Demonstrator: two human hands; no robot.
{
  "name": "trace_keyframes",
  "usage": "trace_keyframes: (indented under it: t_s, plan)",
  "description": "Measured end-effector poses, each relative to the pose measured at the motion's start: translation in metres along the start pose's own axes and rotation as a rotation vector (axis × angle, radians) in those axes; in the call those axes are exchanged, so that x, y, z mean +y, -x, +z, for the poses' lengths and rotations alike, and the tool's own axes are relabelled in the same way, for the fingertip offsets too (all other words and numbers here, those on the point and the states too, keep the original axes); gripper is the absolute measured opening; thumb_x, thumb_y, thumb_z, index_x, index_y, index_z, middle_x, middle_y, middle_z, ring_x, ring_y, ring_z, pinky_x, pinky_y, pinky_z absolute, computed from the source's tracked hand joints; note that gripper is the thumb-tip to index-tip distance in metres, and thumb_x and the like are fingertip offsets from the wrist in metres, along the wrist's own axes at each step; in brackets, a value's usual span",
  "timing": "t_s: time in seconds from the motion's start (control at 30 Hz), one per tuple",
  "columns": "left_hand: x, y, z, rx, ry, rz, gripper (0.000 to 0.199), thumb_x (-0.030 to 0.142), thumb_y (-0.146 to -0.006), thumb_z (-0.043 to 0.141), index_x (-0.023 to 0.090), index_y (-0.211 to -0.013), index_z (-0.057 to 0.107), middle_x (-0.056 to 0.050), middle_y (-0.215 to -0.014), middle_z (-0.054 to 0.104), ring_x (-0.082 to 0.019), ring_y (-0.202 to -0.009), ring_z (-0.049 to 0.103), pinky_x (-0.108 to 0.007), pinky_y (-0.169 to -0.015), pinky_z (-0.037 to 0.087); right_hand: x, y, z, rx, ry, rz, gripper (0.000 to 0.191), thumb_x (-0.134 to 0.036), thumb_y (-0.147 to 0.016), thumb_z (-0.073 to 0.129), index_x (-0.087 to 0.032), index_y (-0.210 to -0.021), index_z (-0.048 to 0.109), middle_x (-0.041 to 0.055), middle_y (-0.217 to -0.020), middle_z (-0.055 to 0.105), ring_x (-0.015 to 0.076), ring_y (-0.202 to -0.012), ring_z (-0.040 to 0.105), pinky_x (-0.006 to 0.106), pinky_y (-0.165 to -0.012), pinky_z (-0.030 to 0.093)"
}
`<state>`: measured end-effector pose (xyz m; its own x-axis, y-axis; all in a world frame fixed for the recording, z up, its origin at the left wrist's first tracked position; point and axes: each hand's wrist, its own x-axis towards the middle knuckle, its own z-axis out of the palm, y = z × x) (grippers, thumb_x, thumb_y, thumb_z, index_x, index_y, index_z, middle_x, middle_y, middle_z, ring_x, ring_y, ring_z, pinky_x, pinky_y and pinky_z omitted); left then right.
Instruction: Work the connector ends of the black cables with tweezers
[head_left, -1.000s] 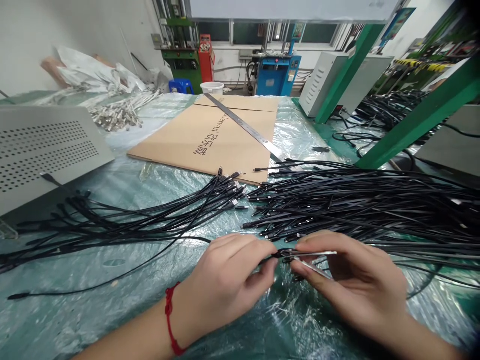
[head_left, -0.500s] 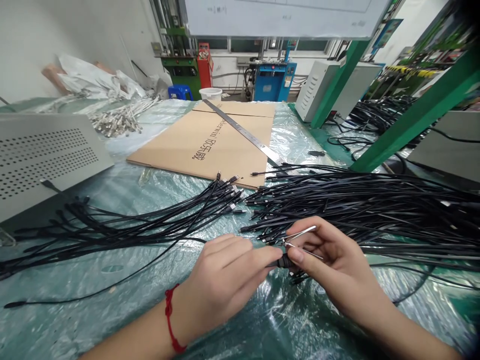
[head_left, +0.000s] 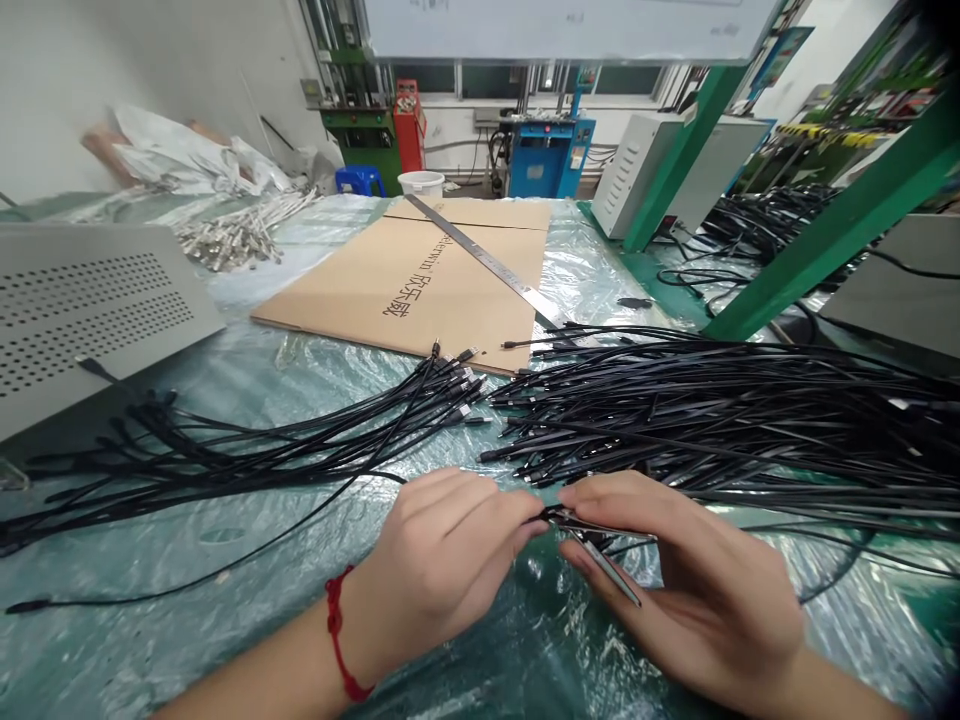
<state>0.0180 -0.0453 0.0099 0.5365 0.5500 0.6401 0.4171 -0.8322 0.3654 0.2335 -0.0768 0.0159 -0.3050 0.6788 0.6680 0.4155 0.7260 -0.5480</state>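
In the middle of the head view, my left hand (head_left: 450, 560), with a red cord bracelet (head_left: 339, 630) at its wrist, pinches a black cable end (head_left: 553, 512) between thumb and fingertips. My right hand (head_left: 690, 570) is closed around a small metal nail clipper (head_left: 611, 572). Its two arms spread apart between my thumb and fingers, and its jaw end meets the cable end. Fingers partly cover the contact point. Just beyond my hands lies a big pile of black cables (head_left: 712, 410). A smaller bunch of black USB cables (head_left: 300, 440) is on the left.
A flat cardboard sheet (head_left: 360, 275) bears a steel ruler (head_left: 480, 255). A perforated grey box (head_left: 97, 310) stands at left. Green posts (head_left: 832, 230) rise on the right. White-grey cables (head_left: 232, 235) lie at the back left. Plastic film (head_left: 262, 650) covers the green table.
My right hand has turned, bringing the clipper lower, with its arms now below my fingers and along my thumb. The cable end is tilted differently; my left hand has barely moved.
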Motion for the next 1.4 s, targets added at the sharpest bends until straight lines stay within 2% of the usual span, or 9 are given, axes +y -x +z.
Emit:
trace_keyframes:
  t_s: [0.23,0.57,0.63,0.7,0.8,0.87,1.1,1.23,1.4]
  plan:
    - [0.000,0.000,0.000,-0.013,-0.014,0.002,0.010,0.011,-0.096,0.057,0.016,-0.103,0.061,0.001,-0.075,0.060,-0.014,-0.065,0.050,-0.030,-0.063,0.037,0.001,0.000,0.001,-0.041,0.049,0.050,0.041,-0.004,-0.081,0.071,-0.024,-0.116,0.062,0.0043,-0.104,0.074,0.0185,-0.096,0.072,0.032,-0.083,0.062]
    - [0.002,0.000,0.000,-0.027,-0.053,0.021,0.011,0.011,-0.095,0.057,0.015,-0.102,0.063,0.001,-0.072,0.060,-0.015,-0.063,0.048,-0.031,-0.060,0.036,-0.001,-0.006,-0.002,-0.066,0.051,0.041,0.031,-0.007,-0.084,0.071,-0.023,-0.110,0.065,0.0025,-0.096,0.075,0.0166,-0.088,0.073,0.028,-0.078,0.062]
    - [0.003,0.001,0.000,-0.026,-0.035,0.003,0.010,0.012,-0.096,0.057,0.016,-0.103,0.062,0.001,-0.073,0.060,-0.014,-0.064,0.049,-0.031,-0.061,0.037,0.000,-0.005,-0.002,-0.034,0.017,0.107,0.029,-0.010,-0.085,0.071,-0.024,-0.109,0.064,0.0027,-0.097,0.074,0.0170,-0.090,0.072,0.029,-0.078,0.061]
    - [0.003,0.002,0.000,-0.020,-0.024,-0.009,0.010,0.014,-0.097,0.057,0.018,-0.105,0.062,0.001,-0.075,0.062,-0.014,-0.065,0.051,-0.030,-0.063,0.038,0.001,-0.004,0.000,0.000,0.004,0.241,0.023,-0.016,-0.087,0.070,-0.025,-0.107,0.062,0.0029,-0.097,0.073,0.0168,-0.089,0.072,0.028,-0.076,0.060]
    - [0.002,0.002,0.000,-0.015,-0.011,-0.019,0.010,0.017,-0.098,0.057,0.019,-0.107,0.061,0.001,-0.078,0.065,-0.013,-0.067,0.056,-0.030,-0.064,0.040,0.003,-0.007,0.002,-0.023,-0.073,0.454,0.013,-0.025,-0.092,0.065,-0.025,-0.104,0.059,0.0006,-0.086,0.071,0.0141,-0.078,0.072,0.022,-0.066,0.059]
    - [0.001,0.001,0.000,-0.007,0.002,-0.033,0.009,0.017,-0.098,0.057,0.020,-0.107,0.060,0.001,-0.079,0.066,-0.013,-0.067,0.057,-0.030,-0.065,0.040,0.003,-0.010,0.004,-0.033,-0.138,0.504,0.012,-0.027,-0.092,0.065,-0.024,-0.101,0.058,-0.0008,-0.080,0.069,0.0124,-0.072,0.071,0.019,-0.061,0.058]
    - [0.002,-0.003,0.001,0.013,0.046,-0.044,0.010,0.019,-0.095,0.064,0.020,-0.104,0.060,0.003,-0.078,0.066,-0.012,-0.064,0.056,-0.029,-0.063,0.038,0.004,-0.006,0.005,0.050,-0.081,0.424,0.017,-0.027,-0.089,0.070,-0.025,-0.104,0.061,0.0008,-0.091,0.070,0.0119,-0.075,0.071,0.018,-0.065,0.060]
    - [0.002,-0.004,0.001,0.047,0.058,-0.057,0.014,0.021,-0.093,0.069,0.018,-0.105,0.061,0.002,-0.084,0.070,-0.012,-0.070,0.062,-0.029,-0.066,0.041,0.007,0.000,0.006,0.055,-0.036,0.341,0.022,-0.025,-0.089,0.071,-0.028,-0.108,0.061,0.0001,-0.094,0.069,0.0123,-0.081,0.070,0.020,-0.070,0.060]
    - [0.003,-0.004,0.000,0.029,0.043,-0.042,0.010,0.017,-0.094,0.064,0.019,-0.103,0.061,0.003,-0.083,0.071,-0.012,-0.066,0.060,-0.030,-0.064,0.039,0.009,0.001,0.004,0.060,0.002,0.302,0.023,-0.021,-0.088,0.071,-0.027,-0.109,0.061,0.0005,-0.095,0.069,0.0134,-0.085,0.068,0.024,-0.076,0.058]
